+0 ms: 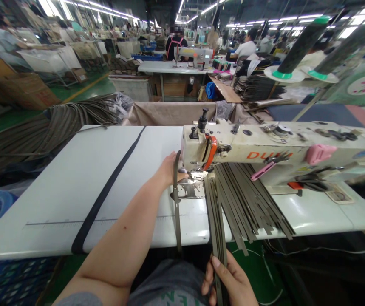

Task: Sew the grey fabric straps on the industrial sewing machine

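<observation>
My left hand (170,166) reaches to the left side of the sewing machine's needle area (198,174), its fingers partly hidden by the machine head and a strip. It appears closed on this narrow olive strip (176,208), which arches up beside the hand and hangs over the table's front edge. Below that edge my right hand (230,280) is closed around a bundle of olive strips (216,212), thumb on top. The bundle runs up to the presser foot. More olive strips (242,204) lie fanned out under the machine arm.
A dark band (108,185) crosses the white table (51,187) on the left. Pink thread snips (263,171) hang on the machine arm (284,148). Thread cones (303,49) stand at right. Coiled strips (58,131) are heaped at left. Co-workers sit farther back.
</observation>
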Available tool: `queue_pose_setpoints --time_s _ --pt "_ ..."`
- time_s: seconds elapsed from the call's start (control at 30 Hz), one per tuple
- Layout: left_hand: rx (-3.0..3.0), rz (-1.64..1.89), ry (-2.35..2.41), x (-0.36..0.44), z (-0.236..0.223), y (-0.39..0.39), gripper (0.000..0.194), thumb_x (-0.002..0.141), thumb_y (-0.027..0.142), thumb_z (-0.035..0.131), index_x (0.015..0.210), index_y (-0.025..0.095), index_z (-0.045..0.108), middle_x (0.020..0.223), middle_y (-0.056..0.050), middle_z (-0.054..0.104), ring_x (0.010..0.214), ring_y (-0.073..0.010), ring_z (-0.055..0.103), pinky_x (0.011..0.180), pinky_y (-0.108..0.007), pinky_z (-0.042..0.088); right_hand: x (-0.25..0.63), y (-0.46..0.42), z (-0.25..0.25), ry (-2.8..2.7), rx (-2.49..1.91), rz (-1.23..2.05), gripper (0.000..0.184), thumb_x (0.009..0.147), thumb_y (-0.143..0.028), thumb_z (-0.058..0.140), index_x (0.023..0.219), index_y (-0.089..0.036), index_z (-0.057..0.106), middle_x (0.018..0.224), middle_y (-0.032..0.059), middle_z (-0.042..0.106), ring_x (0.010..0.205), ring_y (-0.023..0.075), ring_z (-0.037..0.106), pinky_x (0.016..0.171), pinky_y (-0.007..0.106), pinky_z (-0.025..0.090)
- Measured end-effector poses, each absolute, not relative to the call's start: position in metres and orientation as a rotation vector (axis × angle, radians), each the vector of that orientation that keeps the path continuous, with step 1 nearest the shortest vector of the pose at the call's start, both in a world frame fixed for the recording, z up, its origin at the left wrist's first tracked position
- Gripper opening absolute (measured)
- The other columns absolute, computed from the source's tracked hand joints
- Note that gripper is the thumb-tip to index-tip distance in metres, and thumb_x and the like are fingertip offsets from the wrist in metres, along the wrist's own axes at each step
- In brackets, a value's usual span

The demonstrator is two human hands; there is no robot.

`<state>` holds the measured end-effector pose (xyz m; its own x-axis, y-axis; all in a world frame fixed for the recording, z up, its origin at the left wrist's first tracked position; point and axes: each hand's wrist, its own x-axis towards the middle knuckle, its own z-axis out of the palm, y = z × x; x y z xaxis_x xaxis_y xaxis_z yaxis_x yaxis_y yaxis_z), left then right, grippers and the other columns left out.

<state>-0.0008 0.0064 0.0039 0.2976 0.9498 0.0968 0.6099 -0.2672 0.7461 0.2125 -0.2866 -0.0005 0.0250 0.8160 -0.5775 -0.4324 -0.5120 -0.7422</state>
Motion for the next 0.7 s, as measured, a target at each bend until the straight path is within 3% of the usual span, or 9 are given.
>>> queue_pose_setpoints --time_s 0.13,0.23,0.4,0.7 --pt "1.921 0.725 1.468 0.001 0.006 0.005 0.062 0.068 0.020 0.097 0.126 0.019 0.075 0.129 -0.014 0.080 0.131 -0.0432 0.072 0.121 -0.061 0.057 0.213 -0.287 0.000 -0.418 -1.331 1.678 0.059 0.078 -0.069 0.101 0.099 -0.020 0.076 0.062 -0.0054 0.070 0.044 0.0130 0.068 0.038 0.017 0.044" --pt "1.906 0.734 1.444 0.001 0.005 0.004 0.056 0.071 0.018 0.094 0.123 0.020 0.075 0.129 -0.012 0.082 0.129 -0.0406 0.073 0.119 -0.058 0.058 0.213 -0.287 0.001 -0.414 -1.332 1.653 0.061 0.082 -0.070 0.098 0.109 -0.019 0.079 0.064 -0.0042 0.071 0.045 0.0136 0.069 0.038 0.017 0.044" --pt "1.904 0.753 1.352 0.000 0.002 0.005 0.050 0.074 0.016 0.091 0.121 0.020 0.075 0.125 -0.010 0.083 0.123 -0.0359 0.076 0.117 -0.054 0.061 0.214 -0.287 -0.002 -0.412 -1.330 1.620 0.061 0.078 -0.070 0.101 0.105 -0.018 0.082 0.069 -0.0018 0.075 0.046 0.0122 0.066 0.040 0.019 0.045" --pt "1.907 0.775 1.363 -0.001 -0.002 0.008 0.054 0.074 0.016 0.090 0.126 0.021 0.075 0.128 -0.010 0.082 0.129 -0.0375 0.074 0.119 -0.057 0.060 0.217 -0.290 -0.011 -0.422 -1.342 1.657 0.065 0.070 -0.066 0.108 0.101 -0.018 0.079 0.065 -0.0010 0.077 0.046 0.0162 0.072 0.041 0.020 0.048"
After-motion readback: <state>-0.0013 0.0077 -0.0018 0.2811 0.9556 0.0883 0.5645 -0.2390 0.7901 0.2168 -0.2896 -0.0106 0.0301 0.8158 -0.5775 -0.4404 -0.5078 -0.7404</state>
